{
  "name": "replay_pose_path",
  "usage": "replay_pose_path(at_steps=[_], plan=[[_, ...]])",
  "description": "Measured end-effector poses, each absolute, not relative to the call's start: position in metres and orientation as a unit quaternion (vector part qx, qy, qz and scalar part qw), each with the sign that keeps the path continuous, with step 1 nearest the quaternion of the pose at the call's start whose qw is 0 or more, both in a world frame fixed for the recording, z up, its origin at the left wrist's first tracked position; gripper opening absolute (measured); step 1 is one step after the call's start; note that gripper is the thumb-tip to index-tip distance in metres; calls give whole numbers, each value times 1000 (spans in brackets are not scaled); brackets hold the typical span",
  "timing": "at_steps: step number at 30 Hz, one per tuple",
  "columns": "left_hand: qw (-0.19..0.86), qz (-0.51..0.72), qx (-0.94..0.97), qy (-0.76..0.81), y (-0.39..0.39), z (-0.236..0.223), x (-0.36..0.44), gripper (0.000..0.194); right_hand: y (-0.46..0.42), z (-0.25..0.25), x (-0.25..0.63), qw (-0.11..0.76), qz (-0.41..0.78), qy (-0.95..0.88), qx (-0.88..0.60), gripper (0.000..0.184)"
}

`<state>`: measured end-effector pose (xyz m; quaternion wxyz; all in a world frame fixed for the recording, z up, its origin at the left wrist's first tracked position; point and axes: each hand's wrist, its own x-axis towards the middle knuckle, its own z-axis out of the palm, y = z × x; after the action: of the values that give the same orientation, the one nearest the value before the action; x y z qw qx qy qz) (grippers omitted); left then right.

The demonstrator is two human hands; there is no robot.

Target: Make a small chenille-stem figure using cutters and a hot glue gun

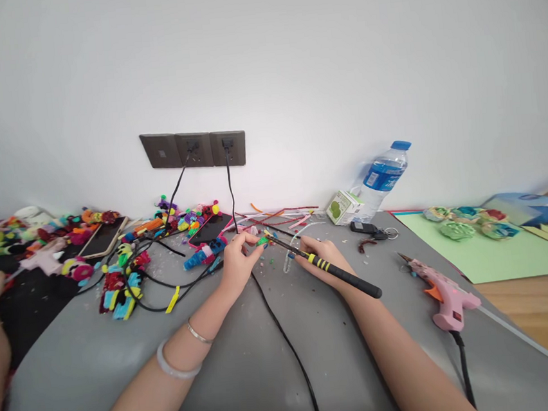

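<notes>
At 4 o'clock from green piece (262, 240) | right hand (327, 251) grips tool (347, 278) | left hand (237, 261) pinches piece | tip-slip risks jab

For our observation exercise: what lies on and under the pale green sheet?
Several crumpled, flower-like pieces lie on the pale green sheet, and papers overlap its right side. A thin red edge shows along its far side; anything else underneath is covered.

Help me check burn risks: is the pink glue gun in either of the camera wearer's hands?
No, the pink glue gun lies on the gray table, apart from the left hand and the right hand.
</notes>
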<state>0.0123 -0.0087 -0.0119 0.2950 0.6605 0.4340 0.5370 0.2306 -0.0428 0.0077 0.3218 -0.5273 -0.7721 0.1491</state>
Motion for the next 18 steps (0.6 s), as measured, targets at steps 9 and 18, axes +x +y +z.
replay_pose_path(at_steps=[9,18], plan=[[300,537,657,436,-9,-13,12,6,-43,8,231,317,150,-770,-533,24],[298,532,656,444,-9,-15,12,6,-44,8,230,313,147,-771,-534,23]])
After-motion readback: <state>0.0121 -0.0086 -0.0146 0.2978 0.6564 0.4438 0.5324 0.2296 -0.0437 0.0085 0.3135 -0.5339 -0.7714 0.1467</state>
